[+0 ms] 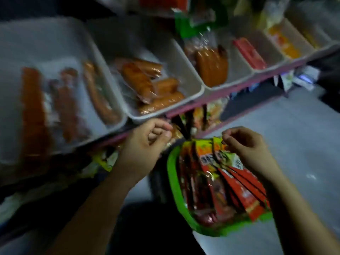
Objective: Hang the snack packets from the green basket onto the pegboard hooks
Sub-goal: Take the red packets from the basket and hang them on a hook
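The green basket (173, 183) sits low at the centre right, filled with several long red and orange snack packets (230, 188). My right hand (246, 146) pinches the top corner of one packet at the basket's far end. Left of the basket, under the shelf edge, my left hand (145, 144) is curled with thumb and fingers nearly touching; whether it holds anything is too blurred to tell. More packets (202, 115) hang below the shelf just beyond both hands. The pegboard hooks themselves are not visible.
A pink-edged shelf (211, 102) carries a row of grey trays (165, 115) of wrapped sausages. A green-topped sausage pack (204, 46) hangs above them. Grey floor (294, 116) lies to the right. The picture is dim and blurred.
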